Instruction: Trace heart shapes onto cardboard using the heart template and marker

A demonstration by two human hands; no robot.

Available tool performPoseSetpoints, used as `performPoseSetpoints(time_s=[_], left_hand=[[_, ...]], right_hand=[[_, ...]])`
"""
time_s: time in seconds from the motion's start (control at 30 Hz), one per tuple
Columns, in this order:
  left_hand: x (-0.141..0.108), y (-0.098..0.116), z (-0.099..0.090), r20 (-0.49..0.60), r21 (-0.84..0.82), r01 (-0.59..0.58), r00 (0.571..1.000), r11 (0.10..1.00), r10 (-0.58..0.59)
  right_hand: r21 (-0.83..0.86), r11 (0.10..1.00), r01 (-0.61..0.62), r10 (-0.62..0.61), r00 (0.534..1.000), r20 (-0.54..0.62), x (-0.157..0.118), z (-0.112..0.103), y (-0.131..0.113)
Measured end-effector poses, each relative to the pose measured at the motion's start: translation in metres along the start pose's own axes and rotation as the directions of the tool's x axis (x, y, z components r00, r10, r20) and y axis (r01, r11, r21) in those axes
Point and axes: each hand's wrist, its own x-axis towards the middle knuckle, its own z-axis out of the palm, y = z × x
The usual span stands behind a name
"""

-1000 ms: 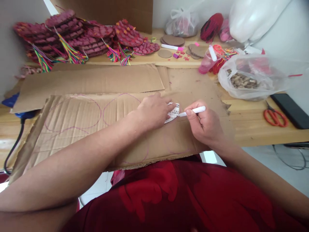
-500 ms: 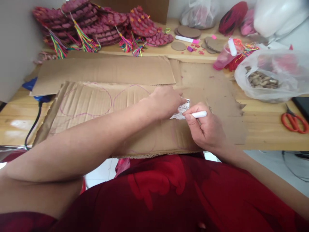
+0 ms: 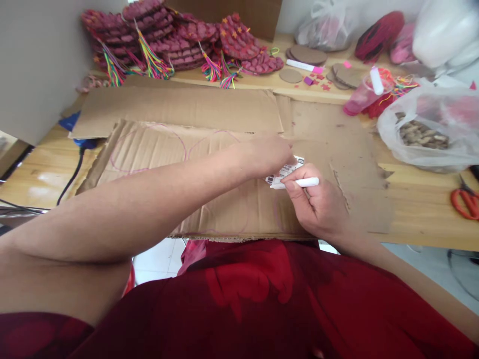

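My right hand (image 3: 318, 199) is closed around a white marker pen (image 3: 309, 182), its tip pointing left at the lower edge of a small white printed card (image 3: 299, 160). The card lies on a corrugated cardboard sheet (image 3: 224, 204) and is partly covered by both hands. My left hand (image 3: 271, 154) comes in from the left, fingertips pressed down on the card and holding it; its thumb is hidden. Pinkish-purple rounded outlines are drawn on the sheet, several of them partly under my left arm.
More cardboard (image 3: 179, 107) lies behind. Scalloped pink pieces with tassels (image 3: 183, 45) are stacked at the back left. At the right are a plastic bag with brown pieces (image 3: 422, 134), orange-handled scissors (image 3: 466, 203) and a pink bottle (image 3: 359, 97). A black cable (image 3: 73, 177) runs at the left.
The view has swung left, so the table things sit farther right. Against the sheet, my right hand has moved slightly left, bringing the pen tip to the card's lower left corner.
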Motion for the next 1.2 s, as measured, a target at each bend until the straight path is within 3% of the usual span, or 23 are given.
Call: performPoseSetpoints(time_s=[0.13, 0.3, 0.43, 0.57, 0.7, 1.0, 1.2], left_hand=[[0.003, -0.001, 0.002, 0.002, 0.059, -0.012, 1.000, 0.998, 0.012], [0.010, -0.004, 0.009, -0.018, -0.010, 0.014, 1.000, 1.000, -0.014], [0.009, -0.005, 0.011, -0.045, -0.037, 0.013, 0.999, 0.999, -0.015], [0.005, -0.003, 0.007, 0.002, -0.080, 0.077, 0.997, 0.994, -0.077], [0.009, -0.003, 0.008, -0.008, -0.052, 0.025, 1.000, 0.998, -0.025], [0.010, -0.002, 0.004, 0.022, -0.145, 0.142, 0.990, 0.979, -0.140], [0.008, -0.003, 0.002, 0.012, -0.091, 0.072, 0.997, 0.993, -0.071]], right_hand=[[-0.042, 0.998, -0.044, 0.042, 0.999, -0.034, -0.002, -0.008, 0.008], [-0.092, 0.993, -0.069, 0.062, 0.995, -0.081, -0.005, -0.014, 0.012], [-0.069, 0.998, -0.013, 0.010, 0.999, -0.045, -0.004, -0.008, 0.005], [-0.031, 0.999, 0.030, -0.030, 1.000, 0.003, -0.001, -0.004, 0.004], [-0.033, 0.999, 0.023, -0.024, 1.000, -0.003, 0.001, -0.011, 0.009], [0.035, 0.998, 0.043, -0.044, 0.999, 0.016, 0.003, -0.008, 0.006], [0.024, 1.000, 0.018, -0.019, 0.999, 0.029, 0.006, -0.010, 0.004]])
